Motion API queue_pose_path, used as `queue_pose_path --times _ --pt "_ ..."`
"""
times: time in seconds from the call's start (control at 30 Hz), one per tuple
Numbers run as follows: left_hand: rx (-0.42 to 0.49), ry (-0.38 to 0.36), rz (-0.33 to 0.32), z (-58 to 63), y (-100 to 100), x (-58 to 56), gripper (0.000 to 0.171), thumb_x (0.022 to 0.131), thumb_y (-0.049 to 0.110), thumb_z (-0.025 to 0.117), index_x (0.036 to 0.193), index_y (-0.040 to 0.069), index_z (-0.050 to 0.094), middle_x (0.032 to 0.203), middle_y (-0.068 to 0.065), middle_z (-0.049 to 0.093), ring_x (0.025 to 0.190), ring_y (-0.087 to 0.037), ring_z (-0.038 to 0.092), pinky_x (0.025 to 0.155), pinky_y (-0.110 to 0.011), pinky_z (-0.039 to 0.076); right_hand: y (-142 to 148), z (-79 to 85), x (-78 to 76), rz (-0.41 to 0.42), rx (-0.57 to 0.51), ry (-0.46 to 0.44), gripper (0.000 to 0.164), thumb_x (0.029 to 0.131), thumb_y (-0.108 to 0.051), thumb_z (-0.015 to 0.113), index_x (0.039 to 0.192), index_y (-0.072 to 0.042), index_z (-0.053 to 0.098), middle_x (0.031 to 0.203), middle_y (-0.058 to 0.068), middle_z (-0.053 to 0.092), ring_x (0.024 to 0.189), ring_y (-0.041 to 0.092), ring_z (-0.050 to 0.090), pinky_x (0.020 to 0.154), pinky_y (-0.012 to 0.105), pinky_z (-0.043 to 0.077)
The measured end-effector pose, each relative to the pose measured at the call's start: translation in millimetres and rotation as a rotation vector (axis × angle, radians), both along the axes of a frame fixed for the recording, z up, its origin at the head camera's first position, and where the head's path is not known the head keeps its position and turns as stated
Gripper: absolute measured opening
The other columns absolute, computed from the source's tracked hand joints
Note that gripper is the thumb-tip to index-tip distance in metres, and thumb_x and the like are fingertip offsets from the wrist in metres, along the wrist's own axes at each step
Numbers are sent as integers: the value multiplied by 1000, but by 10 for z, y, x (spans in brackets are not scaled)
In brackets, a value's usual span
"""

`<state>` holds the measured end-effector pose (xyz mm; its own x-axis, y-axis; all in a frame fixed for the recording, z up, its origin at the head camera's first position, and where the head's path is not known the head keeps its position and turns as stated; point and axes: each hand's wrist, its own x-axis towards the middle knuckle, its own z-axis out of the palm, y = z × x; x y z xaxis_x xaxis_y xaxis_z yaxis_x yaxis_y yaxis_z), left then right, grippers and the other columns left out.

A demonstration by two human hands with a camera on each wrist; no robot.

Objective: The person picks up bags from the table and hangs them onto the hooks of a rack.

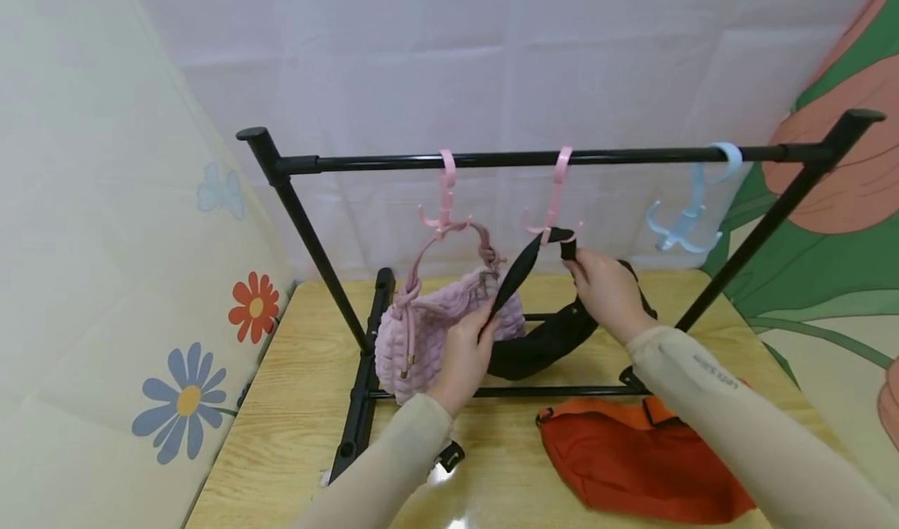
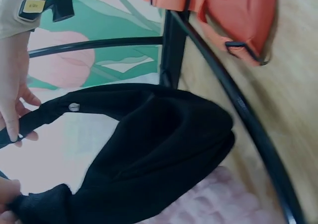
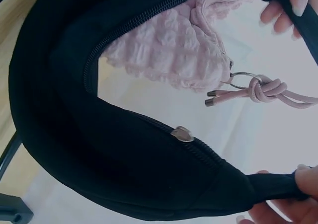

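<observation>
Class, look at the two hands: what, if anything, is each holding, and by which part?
The black bag: the left hand and right hand both grip its strap, at separate places.

The held bag (image 1: 541, 355) is right of the handbag (image 1: 424, 338), behind the pouch (image 1: 632, 463).

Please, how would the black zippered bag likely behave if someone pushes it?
The black zippered bag would probably bend and swing, since its body droops in a soft curve. Its strap seems floppy, as it bends near a pink hook. It may be fairly light, because the fingers hold it only by the strap.
</observation>
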<state>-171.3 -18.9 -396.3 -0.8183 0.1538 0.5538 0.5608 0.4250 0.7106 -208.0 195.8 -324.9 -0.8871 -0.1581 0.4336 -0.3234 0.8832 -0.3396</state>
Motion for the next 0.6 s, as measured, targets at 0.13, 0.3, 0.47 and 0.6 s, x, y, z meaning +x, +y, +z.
queue_pose_path --times 0.13,0.3,0.47,0.6 --pt "-13 -47 -49 -103 -30 47 47 98 4 57 141 -9 43 140 -23 49 130 -35 45 102 -48 40 55 -128 42 20 -38 -3 24 98 -10 59 76 -5 50 66 10 53 60 29 49 56 42 37" --pt "-48 -11 -67 -185 -70 114 57 98 7 57 146 -10 32 148 -26 37 139 -39 29 110 -56 25 173 -323 177 6 -68 -39 17 97 -9 60 81 -2 59 71 12 58 67 31 52 59 45 41" --pt "-98 12 -48 -233 -109 157 61 98 9 57 147 -11 27 151 -26 31 140 -41 25 111 -58 19 231 -419 287 -12 -99 -32 22 97 -11 61 110 4 66 96 24 66 90 43 60 75 58 46" --pt "-110 37 -23 -285 -123 175 61 96 6 59 146 -12 29 151 -26 32 140 -41 26 110 -59 23 245 -443 329 -34 -113 -60 34 97 -15 61 124 7 60 108 31 62 99 48 57 81 62 45"
